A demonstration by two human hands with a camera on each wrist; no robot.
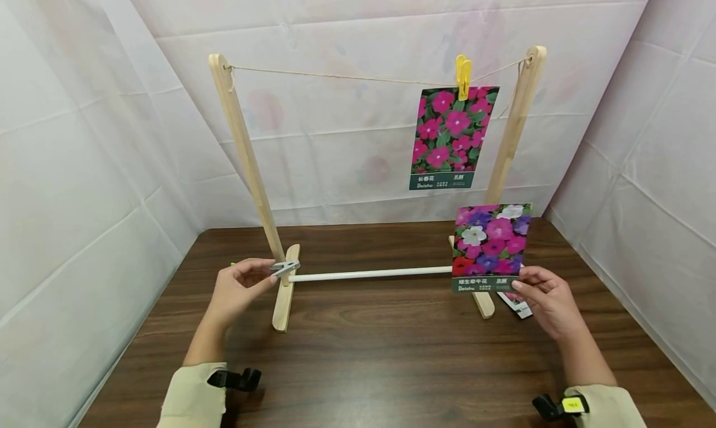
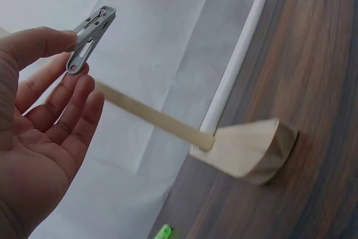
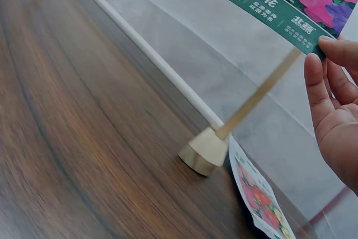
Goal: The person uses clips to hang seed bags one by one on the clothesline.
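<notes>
Left hand (image 1: 237,289) pinches a grey peg (image 1: 284,268) between thumb and fingertips, peg sticking out past the fingers, just in front of the rack's left post (image 1: 246,151). Right hand (image 1: 550,300) pinches a seed packet (image 1: 491,248) by its lower right corner, packet upright above the hand, near the right post (image 1: 511,133). Another packet (image 1: 452,136) hangs from the string (image 1: 347,76) on a yellow peg (image 1: 463,76); a third (image 3: 263,202) lies flat on the table (image 1: 391,359) by the right foot.

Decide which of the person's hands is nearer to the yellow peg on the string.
Right. The right hand is almost below the yellow peg, holding a flower card; the left hand is far across, by the other post.
</notes>
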